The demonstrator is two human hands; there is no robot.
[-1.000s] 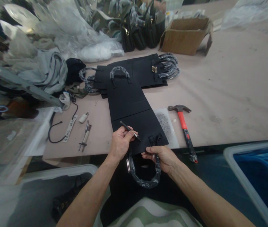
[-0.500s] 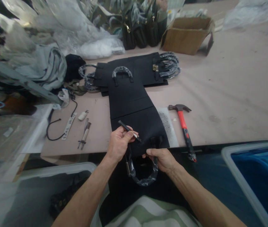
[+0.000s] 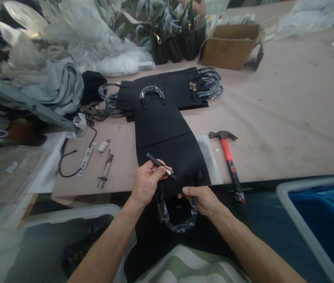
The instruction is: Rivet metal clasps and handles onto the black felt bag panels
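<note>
A long black leather bag panel (image 3: 162, 133) lies flat on the table and runs toward me, its near end hanging over the table's front edge. My left hand (image 3: 146, 181) is closed on a thin black pen-like tool (image 3: 161, 166) with a pale tip, held just above the panel's near end. My right hand (image 3: 202, 198) grips the near edge of the panel beside its plastic-wrapped handle (image 3: 180, 222), which hangs below the table edge. Another wrapped handle (image 3: 151, 91) sits at the panel's far end.
A red-handled hammer (image 3: 228, 159) lies right of the panel. Left of it lie metal dividers (image 3: 105, 169), a small white piece and a black cord (image 3: 75, 157). More black panels (image 3: 184, 84), a cardboard box (image 3: 231, 45), finished bags and plastic wrap fill the back. Bins stand below the table.
The panel's hanging handle has come slightly up and toward the table edge with my right hand. My left hand keeps the tool at nearly the same spot.
</note>
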